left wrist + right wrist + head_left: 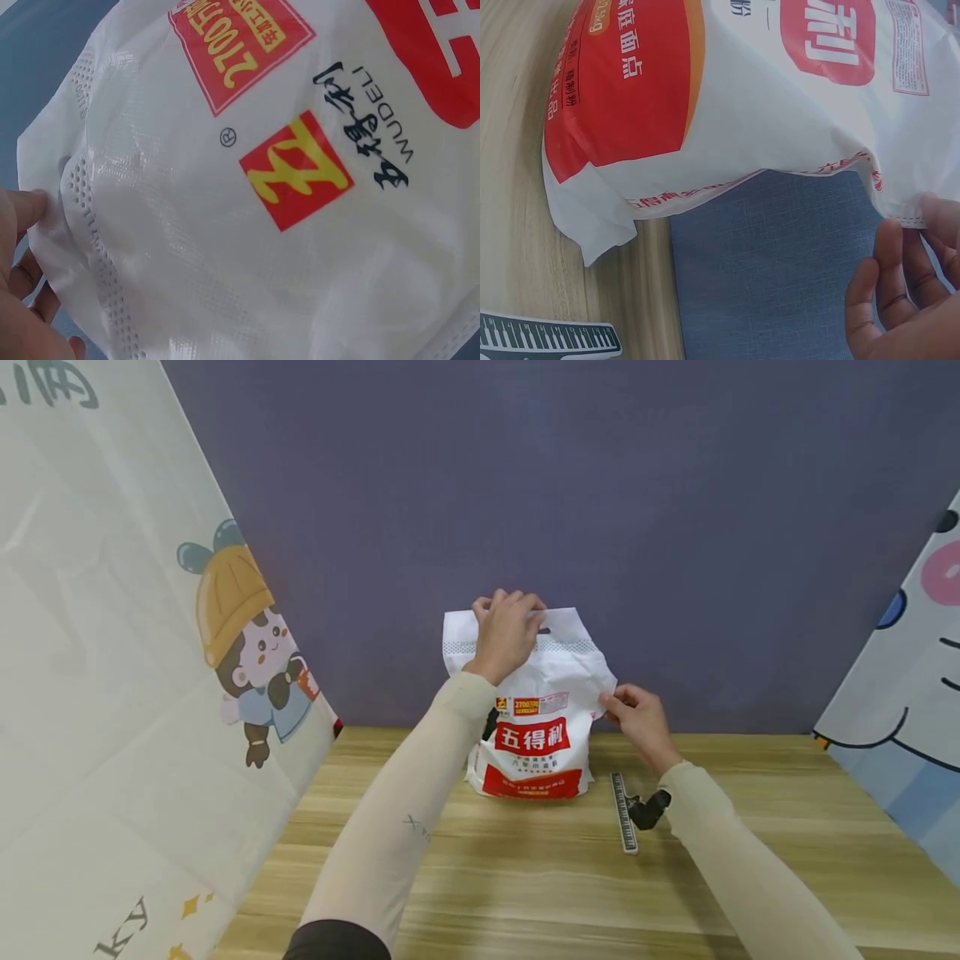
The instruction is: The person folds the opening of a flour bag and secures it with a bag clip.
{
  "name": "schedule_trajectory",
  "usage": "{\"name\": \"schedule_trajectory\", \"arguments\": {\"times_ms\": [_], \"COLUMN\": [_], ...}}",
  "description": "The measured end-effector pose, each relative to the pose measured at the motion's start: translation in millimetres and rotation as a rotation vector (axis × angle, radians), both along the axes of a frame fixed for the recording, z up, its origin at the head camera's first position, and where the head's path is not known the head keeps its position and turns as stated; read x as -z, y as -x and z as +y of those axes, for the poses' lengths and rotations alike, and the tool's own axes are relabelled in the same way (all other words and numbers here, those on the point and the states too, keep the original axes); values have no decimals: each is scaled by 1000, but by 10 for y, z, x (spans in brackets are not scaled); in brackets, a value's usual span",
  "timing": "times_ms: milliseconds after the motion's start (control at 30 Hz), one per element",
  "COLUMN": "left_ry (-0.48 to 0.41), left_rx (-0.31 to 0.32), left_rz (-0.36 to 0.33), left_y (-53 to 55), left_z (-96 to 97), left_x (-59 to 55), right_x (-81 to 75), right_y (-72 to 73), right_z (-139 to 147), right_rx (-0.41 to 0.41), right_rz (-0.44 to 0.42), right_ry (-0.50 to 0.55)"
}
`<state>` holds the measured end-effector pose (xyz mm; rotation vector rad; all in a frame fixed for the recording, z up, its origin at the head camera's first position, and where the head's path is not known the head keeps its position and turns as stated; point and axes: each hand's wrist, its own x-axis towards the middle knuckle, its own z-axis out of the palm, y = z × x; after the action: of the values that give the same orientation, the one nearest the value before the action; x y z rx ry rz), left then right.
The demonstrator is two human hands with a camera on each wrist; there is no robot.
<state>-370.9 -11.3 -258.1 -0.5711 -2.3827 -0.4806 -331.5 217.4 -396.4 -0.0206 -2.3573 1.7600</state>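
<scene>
A white flour bag with red print stands upright on the table against the back wall. At its top, my left hand grips the flat white band beside the handle slot. The left wrist view shows the thumb of that hand on the front of the band, with the fingers partly hidden behind it. My right hand pinches the bag's right side edge below the upper corner. In the right wrist view, thumb and fingertips of this hand meet at the stitched seam.
A short ruler-marked strip lies on the wooden table to the right of the bag, near the black wrist camera. A dark blue-grey wall rises behind. Printed cartoon panels flank the table on both sides.
</scene>
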Motion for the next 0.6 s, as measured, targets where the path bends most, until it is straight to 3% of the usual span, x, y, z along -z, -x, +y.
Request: {"name": "schedule_trajectory", "arguments": {"times_ms": [600], "left_ry": [-31], "left_rx": [35], "left_rz": [80], "left_y": [39], "left_z": [-2], "left_x": [24], "right_x": [-11], "right_y": [3], "right_z": [-12], "right_rx": [17], "right_rz": [25], "right_ry": [-54]}}
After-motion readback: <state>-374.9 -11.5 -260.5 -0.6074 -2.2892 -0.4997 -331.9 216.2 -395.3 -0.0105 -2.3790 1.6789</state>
